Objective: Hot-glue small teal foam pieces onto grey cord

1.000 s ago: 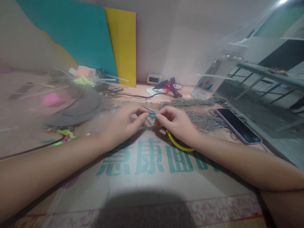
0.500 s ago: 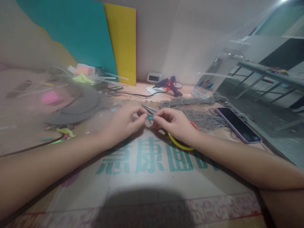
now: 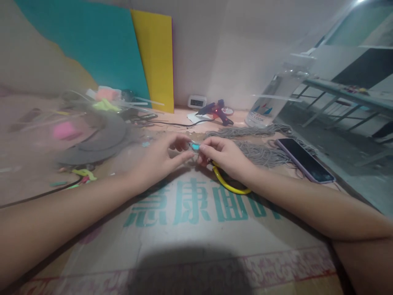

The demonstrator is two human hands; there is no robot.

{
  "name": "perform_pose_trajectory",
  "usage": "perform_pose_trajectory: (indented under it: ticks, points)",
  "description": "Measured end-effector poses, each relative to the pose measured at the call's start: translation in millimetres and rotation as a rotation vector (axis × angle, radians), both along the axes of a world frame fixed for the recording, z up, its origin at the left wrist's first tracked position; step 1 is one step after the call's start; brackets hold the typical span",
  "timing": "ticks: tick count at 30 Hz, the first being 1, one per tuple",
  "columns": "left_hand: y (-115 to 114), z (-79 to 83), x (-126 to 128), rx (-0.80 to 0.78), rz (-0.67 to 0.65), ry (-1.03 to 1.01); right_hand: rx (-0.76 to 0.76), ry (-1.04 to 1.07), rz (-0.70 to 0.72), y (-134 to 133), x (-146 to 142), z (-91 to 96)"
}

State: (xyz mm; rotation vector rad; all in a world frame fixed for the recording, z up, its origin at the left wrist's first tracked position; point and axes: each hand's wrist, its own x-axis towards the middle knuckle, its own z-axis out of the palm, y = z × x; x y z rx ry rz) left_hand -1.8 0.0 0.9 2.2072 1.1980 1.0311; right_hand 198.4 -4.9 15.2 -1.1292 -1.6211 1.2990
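Observation:
A small turquoise piece with a greyish edge is pinched between the thumb and fingers of my right hand. My left hand is just left of it, thumb and forefinger apart; whether a fingertip touches the piece I cannot make out. Under my right hand lie scissors, with a yellow handle loop showing below the wrist and the rest mostly covered. Both forearms rest over a printed sheet with large green characters.
Grey cord bundles and a phone lie right. Behind stand a glue gun with a red light, a small digital clock and a clear bottle. Grey discs and clay-like scraps lie left.
My left thumb and forefinger have parted from the turquoise piece, which shows more now. My right hand keeps hold of it. The scissors' blades and red handle part are now hidden.

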Motion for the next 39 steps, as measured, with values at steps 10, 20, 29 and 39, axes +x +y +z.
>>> perform_pose_trajectory:
  ticks: [10, 20, 29, 39]
  points:
    - [-2.4, -2.6, -0.8, 0.194, -0.017, 0.114, -0.023, -0.032, 0.09, 0.1, 3.0, -4.4]
    - [0.1, 1.8, -2.5, 0.028, -0.036, 0.025, 0.163, -0.128, -0.021, -1.9, -0.6, -4.9]
    - [17.5, 22.4, -18.5, -0.142, 0.059, 0.054, 0.205, -0.168, 0.014, 2.2, 3.1, -7.9]
    - [56.0, 42.4, -70.9, -0.28, 0.029, 0.699, 0.298, -0.355, 0.08, 0.2, 5.4, -8.6]
